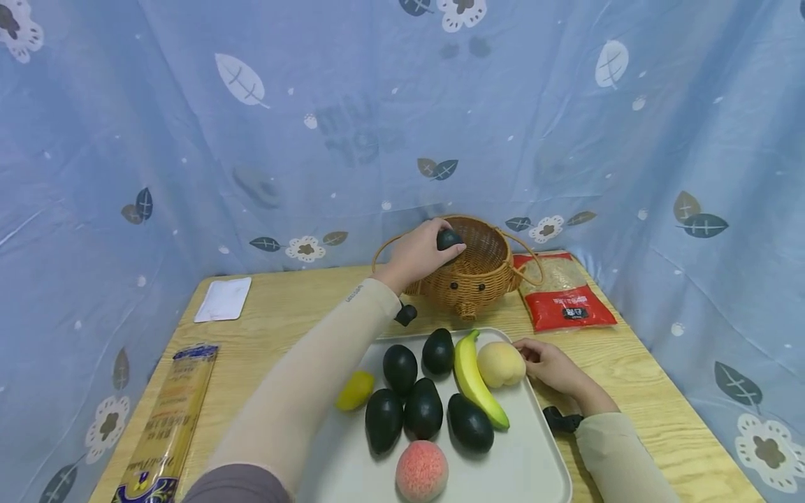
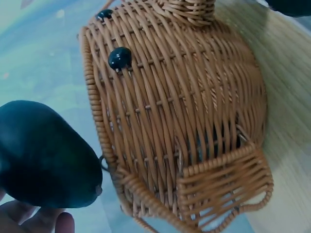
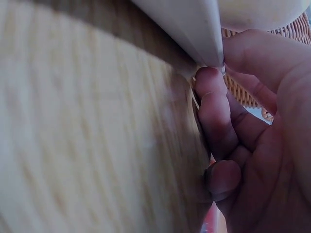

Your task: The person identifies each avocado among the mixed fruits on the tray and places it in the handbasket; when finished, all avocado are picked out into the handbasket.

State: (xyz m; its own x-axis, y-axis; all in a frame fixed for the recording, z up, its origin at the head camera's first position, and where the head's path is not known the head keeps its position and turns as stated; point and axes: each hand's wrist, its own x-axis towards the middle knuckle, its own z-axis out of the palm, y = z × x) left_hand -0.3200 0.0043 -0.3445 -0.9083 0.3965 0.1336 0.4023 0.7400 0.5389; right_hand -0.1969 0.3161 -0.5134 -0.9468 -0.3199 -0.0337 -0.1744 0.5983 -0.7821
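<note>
My left hand (image 1: 420, 253) grips a dark green avocado (image 1: 448, 239) at the left part of the mouth of a wicker basket (image 1: 468, 290). In the left wrist view, the avocado (image 2: 46, 155) is beside the basket's rim, with fingertips (image 2: 41, 221) under it. My right hand (image 1: 556, 370) pinches the right rim of a white tray (image 1: 528, 447); the right wrist view shows its curled fingers (image 3: 214, 109) at the tray's edge (image 3: 194, 29). On the tray lie several avocados (image 1: 423, 409), a banana (image 1: 474, 381), a yellow peach (image 1: 501, 364), a pink peach (image 1: 422, 470) and a lemon (image 1: 356, 390).
Behind the tray's right corner lies a red bag of grain (image 1: 566, 297), next to the basket. A pack of noodles (image 1: 170, 419) and a white card (image 1: 223, 299) lie on the left of the wooden table (image 1: 283, 300). Blue patterned curtain (image 1: 352, 126) surrounds the table.
</note>
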